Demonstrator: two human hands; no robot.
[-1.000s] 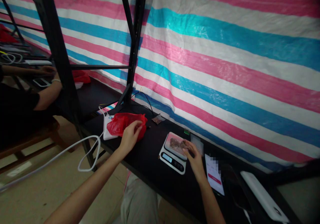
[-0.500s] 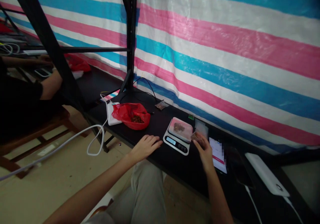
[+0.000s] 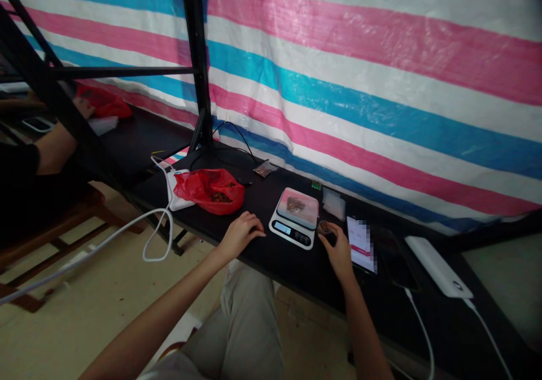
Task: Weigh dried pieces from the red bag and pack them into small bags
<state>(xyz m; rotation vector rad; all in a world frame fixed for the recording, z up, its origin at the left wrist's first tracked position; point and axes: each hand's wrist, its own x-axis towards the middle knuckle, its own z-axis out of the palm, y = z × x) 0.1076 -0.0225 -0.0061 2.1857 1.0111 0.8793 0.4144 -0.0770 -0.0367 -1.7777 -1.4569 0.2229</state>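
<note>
My right hand [image 3: 337, 248] has its fingers around a small clear cup [image 3: 324, 227] with brown bits in it. The cup is beside the right side of a white kitchen scale [image 3: 292, 234], low over the black table or on it; I cannot tell which. On the scale's platform lies a clear bag of brown pieces [image 3: 295, 204], and the display is lit. My left hand [image 3: 242, 233] rests at the table's front edge, left of the scale, empty with its fingers loosely bent and apart. Behind it sits an open red plastic bag [image 3: 212, 191] holding brown pieces.
A small filled bag [image 3: 265, 168], clear empty bags [image 3: 333, 204] and a green item [image 3: 316, 185] lie at the back. On the right are a lit phone [image 3: 361, 244], a dark phone [image 3: 398, 261] and a white power bank [image 3: 438, 267] with cables. Another person's arm [image 3: 57, 145] shows left, beyond a black frame.
My right hand has drawn the cup slightly down and toward me, and its opening now shows. The fingers of my left hand have bent more. The whole view has shifted.
</note>
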